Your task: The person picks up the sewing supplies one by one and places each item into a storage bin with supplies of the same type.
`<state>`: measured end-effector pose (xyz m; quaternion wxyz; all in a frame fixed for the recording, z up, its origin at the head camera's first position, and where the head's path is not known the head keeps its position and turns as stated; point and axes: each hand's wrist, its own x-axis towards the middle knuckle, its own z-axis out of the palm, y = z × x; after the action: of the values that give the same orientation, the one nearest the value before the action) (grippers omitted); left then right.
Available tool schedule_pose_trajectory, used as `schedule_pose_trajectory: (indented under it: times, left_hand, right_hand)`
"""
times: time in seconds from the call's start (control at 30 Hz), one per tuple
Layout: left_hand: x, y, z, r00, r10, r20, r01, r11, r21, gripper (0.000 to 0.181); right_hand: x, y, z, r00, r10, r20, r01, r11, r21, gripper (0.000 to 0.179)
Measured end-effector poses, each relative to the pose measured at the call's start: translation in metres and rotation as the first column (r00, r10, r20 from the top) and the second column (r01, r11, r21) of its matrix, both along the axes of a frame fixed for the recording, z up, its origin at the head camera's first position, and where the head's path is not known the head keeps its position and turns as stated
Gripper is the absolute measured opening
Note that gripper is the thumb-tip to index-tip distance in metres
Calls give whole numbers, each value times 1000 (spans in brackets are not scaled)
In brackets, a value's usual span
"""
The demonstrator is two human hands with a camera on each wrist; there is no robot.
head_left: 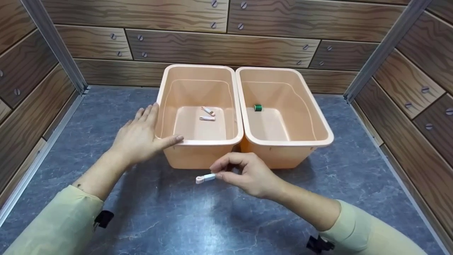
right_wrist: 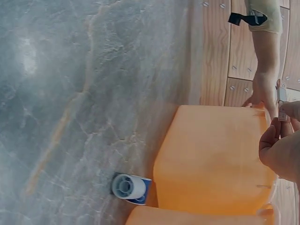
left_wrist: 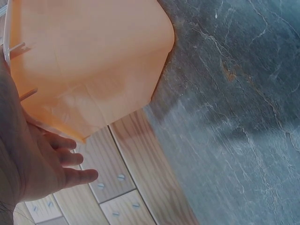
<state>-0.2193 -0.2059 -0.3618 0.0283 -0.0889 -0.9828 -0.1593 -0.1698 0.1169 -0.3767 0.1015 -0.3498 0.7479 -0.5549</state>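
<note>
My left hand [head_left: 138, 136] rests on the near left corner of the left peach bin [head_left: 198, 142], thumb over the front rim and fingers stretched along the outer side. In front of the two bins, my right hand [head_left: 256, 177] pinches a small folded bundle [head_left: 205, 178], pale pink and white with a light band, between thumb and fingertips. Two similar bundles [head_left: 207, 118] lie on the floor of the left bin. A green thread spool [head_left: 258, 107] lies inside the right peach bin [head_left: 293, 143]. The left wrist view shows the left fingers [left_wrist: 75, 176] beside the bin's outer wall.
Both bins stand side by side on a dark marbled surface [head_left: 170, 219]. In the right wrist view a white and blue roll-shaped object [right_wrist: 129, 187] sits low by the bins. Wood-patterned walls [head_left: 226, 42] enclose the back and sides.
</note>
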Motion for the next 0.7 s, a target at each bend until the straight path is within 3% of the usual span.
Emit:
schedule_pose_trajectory:
  times: [0.7]
  left_hand:
    - [0,-1,0,1000,-3,-3,3,1000,-11,132]
  right_hand:
    - [-8,4,38,998,-21,-63,17,998,-56,14]
